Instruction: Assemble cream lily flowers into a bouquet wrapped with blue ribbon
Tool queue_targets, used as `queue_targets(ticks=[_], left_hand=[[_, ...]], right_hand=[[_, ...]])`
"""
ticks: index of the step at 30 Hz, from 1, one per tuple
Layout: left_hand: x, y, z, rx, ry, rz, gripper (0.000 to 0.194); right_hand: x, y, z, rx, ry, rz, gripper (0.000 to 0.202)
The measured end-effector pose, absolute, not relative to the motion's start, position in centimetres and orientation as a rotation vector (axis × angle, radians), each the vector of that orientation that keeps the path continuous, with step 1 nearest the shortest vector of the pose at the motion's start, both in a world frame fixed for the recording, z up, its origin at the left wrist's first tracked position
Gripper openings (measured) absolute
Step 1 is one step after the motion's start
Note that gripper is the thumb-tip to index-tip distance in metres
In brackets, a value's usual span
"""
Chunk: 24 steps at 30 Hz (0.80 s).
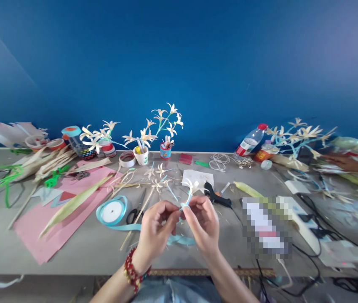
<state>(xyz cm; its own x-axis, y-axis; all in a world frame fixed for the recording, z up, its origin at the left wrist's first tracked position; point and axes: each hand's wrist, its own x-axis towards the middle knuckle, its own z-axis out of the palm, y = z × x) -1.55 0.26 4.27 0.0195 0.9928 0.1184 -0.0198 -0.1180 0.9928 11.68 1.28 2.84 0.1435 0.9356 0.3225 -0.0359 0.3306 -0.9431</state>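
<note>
At the front middle of the table, my left hand and my right hand meet fingertip to fingertip. Between them a small handmade flower with pale petals stands up, its stem wrapped in light blue. My right thumb and fingers are closed around this stem. My left fingertips pinch light blue ribbon at the stem, partly hidden by the fingers; a loop of it hangs below the hands. To the left lies the ribbon spool, its ribbon running under my left hand. Black-handled scissors lie beside it.
A black glue gun lies right of my hands. Several loose flowers lie behind them. Cups, bottles and flower sprays line the wall. Pink paper is at left; cables and another person's hand are at right.
</note>
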Motion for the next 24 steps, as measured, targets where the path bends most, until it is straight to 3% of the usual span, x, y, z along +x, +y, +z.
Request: queue_targets(ticks=[7, 15, 24], left_hand=[[-1.5, 0.5, 4.5, 1.030, 0.951, 1.212, 0.032], [-1.8, 0.7, 4.4, 0.926, 0.891, 1.172, 0.036], [-1.9, 0.7, 4.4, 0.913, 0.885, 1.145, 0.037]], right_hand=[[12.3, 1.2, 3.3, -0.986, -1.257, 0.939, 0.017], [12.7, 1.6, 3.2, -0.836, -1.165, 1.285, 0.023], [12.8, 1.6, 3.5, -0.910, -1.168, 1.262, 0.023]])
